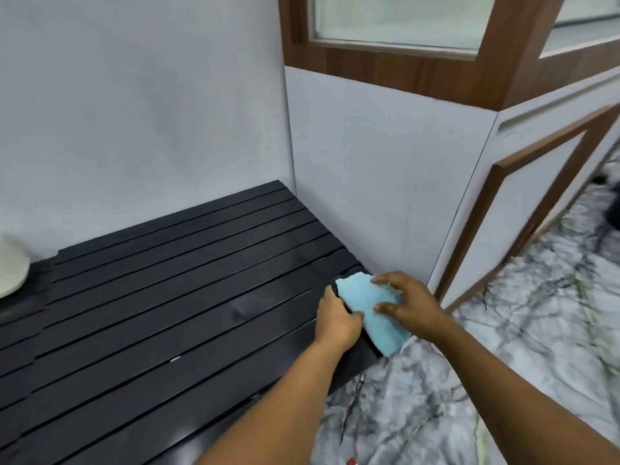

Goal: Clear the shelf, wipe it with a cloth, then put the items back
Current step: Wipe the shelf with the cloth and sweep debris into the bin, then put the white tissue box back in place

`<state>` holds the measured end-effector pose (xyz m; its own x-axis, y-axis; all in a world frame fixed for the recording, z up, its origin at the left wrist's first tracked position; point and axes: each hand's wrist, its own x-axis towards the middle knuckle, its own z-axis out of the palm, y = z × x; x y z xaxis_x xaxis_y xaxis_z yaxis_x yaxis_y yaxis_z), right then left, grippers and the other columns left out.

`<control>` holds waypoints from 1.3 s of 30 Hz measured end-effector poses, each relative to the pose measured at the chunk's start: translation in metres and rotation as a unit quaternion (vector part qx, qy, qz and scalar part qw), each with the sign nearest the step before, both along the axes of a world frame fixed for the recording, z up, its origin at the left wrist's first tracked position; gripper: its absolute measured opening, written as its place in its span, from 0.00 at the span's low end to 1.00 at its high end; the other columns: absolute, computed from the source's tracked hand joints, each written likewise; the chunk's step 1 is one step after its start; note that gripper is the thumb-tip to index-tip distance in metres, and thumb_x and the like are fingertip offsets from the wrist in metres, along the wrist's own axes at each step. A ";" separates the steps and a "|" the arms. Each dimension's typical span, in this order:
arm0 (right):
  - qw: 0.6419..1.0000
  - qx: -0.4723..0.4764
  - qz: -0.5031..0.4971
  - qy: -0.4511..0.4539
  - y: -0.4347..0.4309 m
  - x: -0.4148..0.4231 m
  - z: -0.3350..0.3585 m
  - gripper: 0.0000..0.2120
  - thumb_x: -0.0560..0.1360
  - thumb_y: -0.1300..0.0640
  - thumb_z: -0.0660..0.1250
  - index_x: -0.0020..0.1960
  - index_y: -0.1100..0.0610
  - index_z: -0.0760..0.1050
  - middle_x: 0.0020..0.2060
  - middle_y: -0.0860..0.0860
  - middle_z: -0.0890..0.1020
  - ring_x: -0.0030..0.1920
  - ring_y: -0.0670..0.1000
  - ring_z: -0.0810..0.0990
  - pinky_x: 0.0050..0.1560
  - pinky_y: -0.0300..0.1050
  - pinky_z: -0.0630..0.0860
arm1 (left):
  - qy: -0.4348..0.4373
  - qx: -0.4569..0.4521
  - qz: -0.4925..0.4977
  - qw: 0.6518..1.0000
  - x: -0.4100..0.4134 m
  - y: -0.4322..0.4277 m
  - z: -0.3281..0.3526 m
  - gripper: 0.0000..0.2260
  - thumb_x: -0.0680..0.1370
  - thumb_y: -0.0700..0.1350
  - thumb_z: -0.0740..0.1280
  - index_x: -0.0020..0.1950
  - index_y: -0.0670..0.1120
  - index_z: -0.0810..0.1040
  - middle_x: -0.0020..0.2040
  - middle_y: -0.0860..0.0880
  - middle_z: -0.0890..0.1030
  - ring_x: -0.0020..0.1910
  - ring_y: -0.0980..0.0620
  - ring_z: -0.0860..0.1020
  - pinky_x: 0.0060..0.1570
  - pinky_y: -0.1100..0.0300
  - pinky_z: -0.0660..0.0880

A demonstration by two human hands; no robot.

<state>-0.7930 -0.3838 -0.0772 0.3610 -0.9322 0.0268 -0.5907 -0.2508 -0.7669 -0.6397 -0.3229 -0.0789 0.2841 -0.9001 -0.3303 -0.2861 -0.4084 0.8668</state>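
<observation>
The blue cloth (372, 313) is held at the right end of the black slatted shelf (167, 297). Its left edge is pinched by the left hand (339, 318); its top is gripped by the curled right hand (411, 305).

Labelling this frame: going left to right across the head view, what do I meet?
A white rounded object → black slatted shelf → left hand → light blue cloth → right hand → wood-framed white panel.
</observation>
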 end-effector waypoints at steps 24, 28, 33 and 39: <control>0.992 -0.050 0.102 0.055 0.046 0.130 0.043 0.11 0.72 0.54 0.71 0.53 0.49 0.80 0.39 0.44 0.82 0.40 0.44 0.80 0.48 0.44 0.77 | -0.082 -0.045 -0.065 0.994 0.142 0.095 0.021 0.23 0.77 0.51 0.66 0.71 0.56 0.66 0.60 0.52 0.73 0.51 0.53 0.74 0.59 0.59 0.73; 0.982 -0.039 0.178 0.050 0.074 0.230 0.048 0.10 0.72 0.55 0.71 0.52 0.46 0.79 0.37 0.43 0.82 0.39 0.41 0.79 0.45 0.40 0.75 | -0.087 -0.081 0.030 0.992 0.247 0.138 0.045 0.19 0.78 0.47 0.66 0.69 0.52 0.70 0.56 0.53 0.76 0.44 0.59 0.73 0.54 0.64 0.71; 0.963 -0.034 0.263 0.052 0.105 0.369 0.049 0.18 0.74 0.53 0.69 0.63 0.49 0.74 0.48 0.43 0.78 0.45 0.43 0.77 0.50 0.42 0.75 | -0.114 -0.105 0.147 0.977 0.387 0.196 0.059 0.19 0.78 0.45 0.66 0.69 0.51 0.70 0.53 0.53 0.76 0.43 0.59 0.75 0.46 0.73 0.71; 0.947 -0.048 0.316 0.017 0.125 0.541 0.041 0.36 0.71 0.48 0.72 0.74 0.43 0.57 0.69 0.46 0.67 0.68 0.49 0.68 0.67 0.50 0.70 | -0.237 -0.124 0.244 0.932 0.545 0.226 0.040 0.28 0.75 0.48 0.69 0.73 0.52 0.63 0.67 0.48 0.67 0.60 0.51 0.72 0.63 0.53 0.71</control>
<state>-0.2523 -0.2592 -0.0358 0.8480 -0.5239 0.0795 -0.3232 -0.6303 -0.7059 -0.0945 -0.0973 -0.0392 0.7413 -0.6570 0.1372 -0.4930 -0.3944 0.7755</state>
